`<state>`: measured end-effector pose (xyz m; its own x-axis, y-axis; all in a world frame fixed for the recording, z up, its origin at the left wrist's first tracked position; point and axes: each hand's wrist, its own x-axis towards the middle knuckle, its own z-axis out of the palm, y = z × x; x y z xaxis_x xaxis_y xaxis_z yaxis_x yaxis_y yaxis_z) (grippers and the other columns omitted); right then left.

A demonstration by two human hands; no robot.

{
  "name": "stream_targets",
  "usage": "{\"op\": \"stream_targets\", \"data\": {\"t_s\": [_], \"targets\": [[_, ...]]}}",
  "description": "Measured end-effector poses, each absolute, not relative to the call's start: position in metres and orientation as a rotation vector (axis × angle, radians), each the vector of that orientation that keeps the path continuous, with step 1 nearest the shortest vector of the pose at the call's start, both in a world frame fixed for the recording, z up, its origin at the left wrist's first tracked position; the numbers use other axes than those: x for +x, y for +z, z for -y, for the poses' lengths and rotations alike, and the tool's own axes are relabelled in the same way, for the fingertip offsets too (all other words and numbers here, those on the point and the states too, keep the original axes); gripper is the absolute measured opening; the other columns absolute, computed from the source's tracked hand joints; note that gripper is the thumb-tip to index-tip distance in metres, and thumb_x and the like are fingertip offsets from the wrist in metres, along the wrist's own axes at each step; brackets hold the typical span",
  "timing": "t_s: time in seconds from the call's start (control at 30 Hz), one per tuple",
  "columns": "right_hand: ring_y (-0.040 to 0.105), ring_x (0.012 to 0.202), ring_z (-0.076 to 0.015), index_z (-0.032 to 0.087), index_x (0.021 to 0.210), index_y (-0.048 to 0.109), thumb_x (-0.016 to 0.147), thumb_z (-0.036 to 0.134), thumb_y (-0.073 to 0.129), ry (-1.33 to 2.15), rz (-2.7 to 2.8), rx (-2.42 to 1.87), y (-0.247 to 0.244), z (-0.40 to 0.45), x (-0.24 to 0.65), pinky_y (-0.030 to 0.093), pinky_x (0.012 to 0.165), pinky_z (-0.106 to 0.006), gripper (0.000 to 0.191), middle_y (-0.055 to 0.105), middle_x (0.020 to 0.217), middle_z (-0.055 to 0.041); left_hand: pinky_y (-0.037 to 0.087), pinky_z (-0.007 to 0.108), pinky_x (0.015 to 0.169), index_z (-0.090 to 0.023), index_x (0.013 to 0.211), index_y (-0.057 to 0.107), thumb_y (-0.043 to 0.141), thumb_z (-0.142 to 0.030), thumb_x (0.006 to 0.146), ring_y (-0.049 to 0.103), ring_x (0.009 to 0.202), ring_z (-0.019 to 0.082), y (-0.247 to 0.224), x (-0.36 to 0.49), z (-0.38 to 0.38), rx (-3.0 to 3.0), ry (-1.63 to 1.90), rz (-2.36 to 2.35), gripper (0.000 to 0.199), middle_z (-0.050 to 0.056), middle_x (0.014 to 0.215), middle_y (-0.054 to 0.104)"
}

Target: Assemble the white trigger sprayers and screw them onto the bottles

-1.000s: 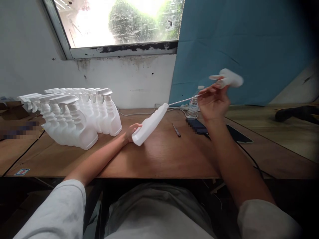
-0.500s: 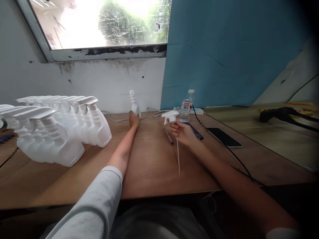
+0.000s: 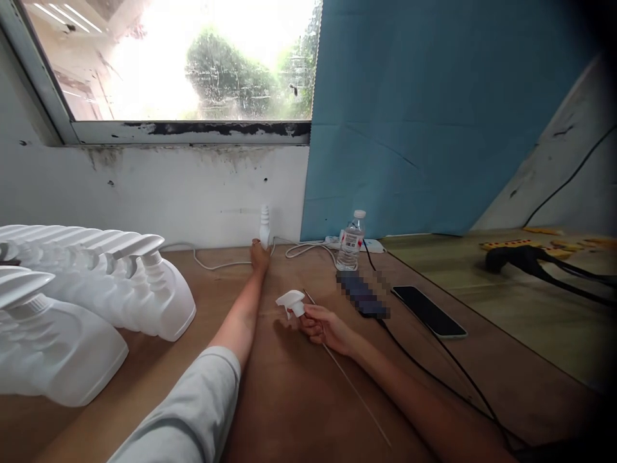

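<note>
A white bottle without a spray head (image 3: 265,226) stands at the back of the brown table (image 3: 284,411), near the wall. My left hand (image 3: 260,254) is closed around its lower part, which is mostly hidden. In my right hand (image 3: 324,326), over the middle of the table, is a white trigger spray head (image 3: 292,302). Its nozzle points left, and a long thin tube (image 3: 357,393) slants down to the right from beneath my fingers. Rows of white spray bottles with heads fitted (image 3: 168,299) stand at the left.
A clear water bottle (image 3: 351,243) stands at the back right beside a white cable (image 3: 308,247). Two phones, one blurred (image 3: 362,294) and one black (image 3: 428,311), lie to the right with black cables. A pen lies behind my right hand.
The view has shifted, tilting upward. My right hand has moved left and nearer with the spray head, closer to my left arm. The left hand still holds the bottle, which looks more upright.
</note>
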<state>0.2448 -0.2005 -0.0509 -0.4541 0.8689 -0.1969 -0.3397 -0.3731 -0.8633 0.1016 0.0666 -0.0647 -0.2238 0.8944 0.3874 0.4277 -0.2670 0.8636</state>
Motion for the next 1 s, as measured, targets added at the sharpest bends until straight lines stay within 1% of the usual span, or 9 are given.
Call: {"op": "stream_targets", "data": {"t_s": [0.1, 0.17, 0.3, 0.4, 0.5, 0.63, 0.77, 0.87, 1.0], "targets": [[0.017, 0.048, -0.0036, 0.017, 0.076, 0.05, 0.071, 0.048, 0.074, 1.742, 1.094, -0.95, -0.054, 0.202, 0.242, 0.01, 0.04, -0.016, 0.039, 0.025, 0.063, 0.0075, 0.036, 0.042, 0.104, -0.014, 0.12, 0.046, 0.067, -0.029, 0.08, 0.046, 0.128, 0.031, -0.065, 0.1, -0.061, 1.575, 1.581, -1.469, 0.047, 0.023, 0.128, 0.053], [0.016, 0.046, -0.0034, 0.019, 0.071, 0.045, 0.068, 0.053, 0.074, 1.609, 1.124, -0.996, -0.059, 0.202, 0.238, 0.008, 0.039, -0.016, 0.045, 0.024, 0.06, 0.0084, 0.034, 0.041, 0.106, -0.014, 0.121, 0.046, 0.061, -0.032, 0.086, 0.044, 0.13, 0.029, -0.067, 0.095, -0.048, 1.543, 1.606, -1.389, 0.042, 0.022, 0.132, 0.05], [0.015, 0.042, -0.0029, 0.02, 0.069, 0.041, 0.067, 0.059, 0.071, 1.433, 1.137, -1.027, -0.068, 0.196, 0.227, 0.005, 0.035, -0.018, 0.049, 0.026, 0.056, 0.0095, 0.044, 0.035, 0.097, -0.014, 0.114, 0.052, 0.053, -0.037, 0.092, 0.06, 0.109, 0.023, -0.077, 0.079, 0.004, 1.545, 1.483, -1.129, 0.032, 0.016, 0.115, 0.061], [0.016, 0.039, -0.0024, 0.02, 0.07, 0.044, 0.067, 0.06, 0.071, 1.367, 1.219, -1.054, -0.068, 0.188, 0.211, 0.006, 0.034, -0.018, 0.048, 0.027, 0.052, 0.0103, 0.05, 0.031, 0.086, -0.014, 0.108, 0.059, 0.053, -0.046, 0.091, 0.065, 0.094, 0.019, -0.084, 0.057, 0.058, 1.581, 1.306, -0.876, 0.037, 0.011, 0.104, 0.067], [0.018, 0.036, -0.0024, 0.019, 0.07, 0.048, 0.069, 0.061, 0.069, 1.32, 1.335, -1.088, -0.065, 0.18, 0.19, 0.007, 0.034, -0.019, 0.047, 0.027, 0.049, 0.0104, 0.051, 0.029, 0.078, -0.016, 0.108, 0.062, 0.063, -0.054, 0.082, 0.065, 0.085, 0.017, -0.088, 0.032, 0.105, 1.58, 1.193, -0.716, 0.046, 0.007, 0.096, 0.068], [0.019, 0.036, -0.0033, 0.016, 0.077, 0.059, 0.075, 0.062, 0.064, 1.227, 1.465, -1.151, -0.064, 0.174, 0.168, 0.009, 0.034, -0.019, 0.046, 0.026, 0.045, 0.0104, 0.049, 0.023, 0.068, -0.016, 0.1, 0.06, 0.076, -0.054, 0.07, 0.059, 0.07, 0.012, -0.088, 0.007, 0.127, 1.502, 1.207, -0.681, 0.051, 0.001, 0.082, 0.063], [0.023, 0.038, -0.0043, 0.015, 0.086, 0.066, 0.077, 0.056, 0.064, 1.135, 1.537, -1.254, -0.059, 0.168, 0.18, 0.017, 0.035, -0.018, 0.042, 0.03, 0.046, 0.0096, 0.047, 0.023, 0.06, -0.016, 0.091, 0.054, 0.069, -0.058, 0.074, 0.056, 0.063, 0.011, -0.083, 0.0, 0.124, 1.365, 1.218, -0.677, 0.047, 0.0, 0.075, 0.059], [0.029, 0.04, -0.0047, 0.014, 0.088, 0.067, 0.08, 0.042, 0.064, 1.032, 1.548, -1.378, -0.049, 0.163, 0.213, 0.023, 0.037, -0.017, 0.029, 0.037, 0.05, 0.0079, 0.048, 0.024, 0.057, -0.017, 0.085, 0.051, 0.06, -0.059, 0.08, 0.056, 0.059, 0.012, -0.076, -0.002, 0.122, 1.259, 1.194, -0.662, 0.043, 0.002, 0.072, 0.057], [0.032, 0.038, -0.0055, 0.011, 0.092, 0.066, 0.085, 0.028, 0.056, 0.857, 1.526, -1.578, -0.04, 0.155, 0.262, 0.025, 0.039, -0.019, 0.021, 0.045, 0.052, 0.0051, 0.045, 0.024, 0.051, -0.018, 0.078, 0.05, 0.056, -0.058, 0.081, 0.054, 0.053, 0.012, -0.07, -0.005, 0.125, 1.164, 1.168, -0.656, 0.04, 0.001, 0.064, 0.053]]}}
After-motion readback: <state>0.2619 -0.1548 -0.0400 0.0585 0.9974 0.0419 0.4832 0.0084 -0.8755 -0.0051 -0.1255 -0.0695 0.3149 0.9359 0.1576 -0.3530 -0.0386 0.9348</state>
